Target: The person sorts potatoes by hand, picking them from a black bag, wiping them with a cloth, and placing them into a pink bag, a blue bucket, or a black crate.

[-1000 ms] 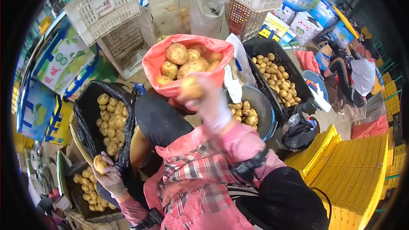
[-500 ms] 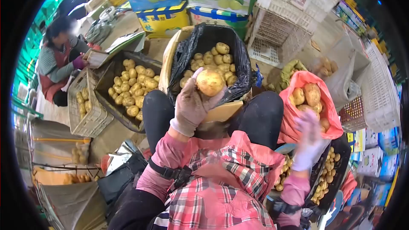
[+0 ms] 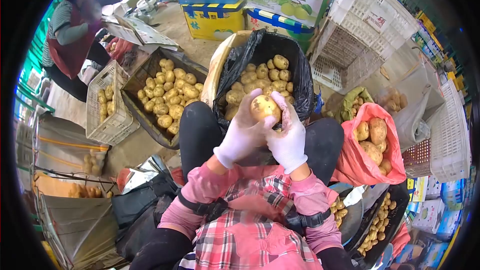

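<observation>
A round, yellowish potato [image 3: 264, 108] with dark specks on its skin is held between my two gloved hands. My left hand [image 3: 242, 134] cups its left side, and my right hand [image 3: 288, 139] grips it from the right. Just beyond the hands stands a box lined with a black plastic bag [image 3: 231, 67], with several potatoes [image 3: 261, 72] inside. To the right, a pink bag [image 3: 348, 166] holds several larger potatoes [image 3: 377, 130].
On the left are a dark crate [image 3: 131, 87] and a white crate [image 3: 119, 129], both with potatoes. A person [image 3: 72, 35] is beyond them. Printed boxes [image 3: 212, 20] and stacked white crates [image 3: 367, 15] line the back. A black crate [image 3: 399, 195] of small potatoes sits at lower right.
My right hand has come from beside the pink bag to the potato, which both hands now hold. The person at left has risen higher. The view has shifted slightly.
</observation>
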`<action>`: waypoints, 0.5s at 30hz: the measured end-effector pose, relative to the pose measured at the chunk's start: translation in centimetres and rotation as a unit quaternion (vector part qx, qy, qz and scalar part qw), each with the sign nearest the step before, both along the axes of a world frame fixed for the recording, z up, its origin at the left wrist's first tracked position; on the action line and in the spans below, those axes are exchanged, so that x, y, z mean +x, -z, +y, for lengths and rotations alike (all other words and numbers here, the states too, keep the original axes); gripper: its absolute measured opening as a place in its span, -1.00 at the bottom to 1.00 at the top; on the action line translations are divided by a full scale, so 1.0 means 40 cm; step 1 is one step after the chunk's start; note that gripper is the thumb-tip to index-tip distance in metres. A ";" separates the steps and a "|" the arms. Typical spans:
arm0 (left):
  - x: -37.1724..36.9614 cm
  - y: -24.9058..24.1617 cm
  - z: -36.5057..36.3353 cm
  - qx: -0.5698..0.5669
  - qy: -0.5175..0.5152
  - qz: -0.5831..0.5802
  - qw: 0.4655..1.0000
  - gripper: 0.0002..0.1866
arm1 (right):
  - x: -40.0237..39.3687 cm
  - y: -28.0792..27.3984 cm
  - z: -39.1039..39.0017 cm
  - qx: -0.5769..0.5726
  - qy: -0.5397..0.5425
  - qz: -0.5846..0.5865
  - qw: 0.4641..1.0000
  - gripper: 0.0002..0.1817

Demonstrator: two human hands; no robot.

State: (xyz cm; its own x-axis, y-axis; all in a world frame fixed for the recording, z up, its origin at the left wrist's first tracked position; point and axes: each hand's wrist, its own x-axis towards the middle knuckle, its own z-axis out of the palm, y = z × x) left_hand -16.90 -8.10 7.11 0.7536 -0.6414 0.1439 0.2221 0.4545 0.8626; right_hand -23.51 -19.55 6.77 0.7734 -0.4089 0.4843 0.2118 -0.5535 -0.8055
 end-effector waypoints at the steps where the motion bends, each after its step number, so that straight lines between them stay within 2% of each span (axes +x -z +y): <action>1: -0.007 0.008 -0.021 0.021 -0.052 -0.028 0.998 -0.61 | -0.013 -0.038 0.015 0.050 -0.006 0.018 0.999 -0.28; 3: 0.000 0.020 -0.039 0.058 -0.127 -0.077 0.987 -0.73 | -0.022 -0.045 0.014 0.055 -0.015 0.018 0.998 -0.24; 5: 0.003 0.019 -0.048 0.092 -0.171 -0.113 0.974 -0.73 | -0.033 -0.035 0.010 0.047 -0.019 0.009 0.999 -0.22; 7: 0.009 -0.004 -0.037 0.120 -0.137 -0.065 0.981 -0.67 | -0.046 -0.014 -0.003 0.023 -0.017 -0.007 1.000 -0.20; 8: 0.017 -0.013 -0.026 0.136 -0.117 -0.041 0.983 -0.63 | -0.048 -0.012 0.006 0.099 -0.036 -0.019 0.994 -0.21; 9: 0.037 0.032 -0.030 0.089 -0.119 -0.035 0.988 -0.61 | -0.039 -0.013 0.028 0.173 -0.050 -0.034 0.983 -0.21; 10: 0.035 0.019 -0.023 0.087 -0.111 0.037 0.989 -0.61 | -0.036 -0.011 0.041 0.244 -0.048 -0.052 0.967 -0.22; 11: 0.055 0.071 -0.025 0.086 -0.092 0.083 0.989 -0.60 | -0.028 0.000 0.037 0.067 0.028 -0.098 0.992 -0.24; 12: 0.043 0.045 -0.020 -0.027 0.033 0.260 0.965 -0.59 | -0.022 0.018 0.035 -0.116 0.107 -0.120 0.980 -0.26; 15: 0.033 0.074 0.010 -0.060 0.047 0.096 0.992 -0.54 | -0.009 0.026 0.057 -0.185 0.070 -0.089 0.976 -0.41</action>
